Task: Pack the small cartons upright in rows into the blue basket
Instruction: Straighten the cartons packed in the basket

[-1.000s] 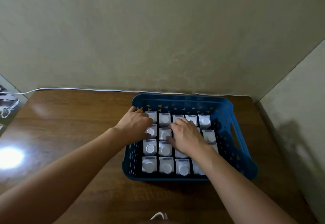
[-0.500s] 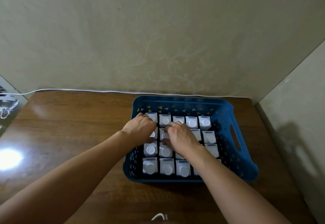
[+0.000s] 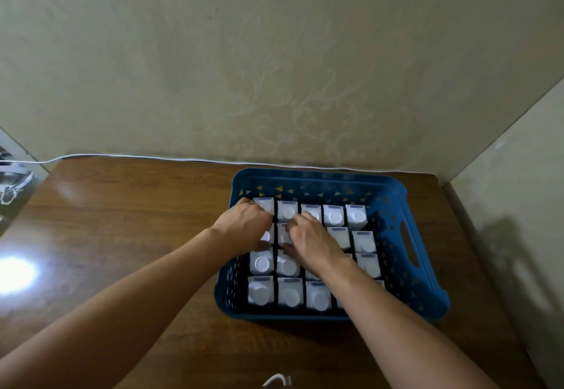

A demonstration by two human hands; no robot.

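A blue basket (image 3: 406, 236) stands on the wooden table, right of centre. Several small white cartons (image 3: 335, 216) with round white caps stand upright in rows inside it. My left hand (image 3: 244, 223) lies over the cartons of the far-left columns, its fingers curled down onto a carton in the second row. My right hand (image 3: 308, 239) rests beside it, with the fingertips on a carton (image 3: 285, 236) of the second row. Both hands touch carton tops; whether either one grips a carton is hidden by the fingers. My forearms cover part of the rows.
The wooden table (image 3: 128, 236) meets a beige wall at the back and a side wall at the right. A white cable (image 3: 152, 158) runs along the table's far edge. Grey items (image 3: 12, 181) sit at the far left. A bright light reflection lies on the left tabletop.
Both hands have drawn closer together over the second row. The right hand shifted left and further in; the left hand moved slightly right. The cartons stay upright in rows.
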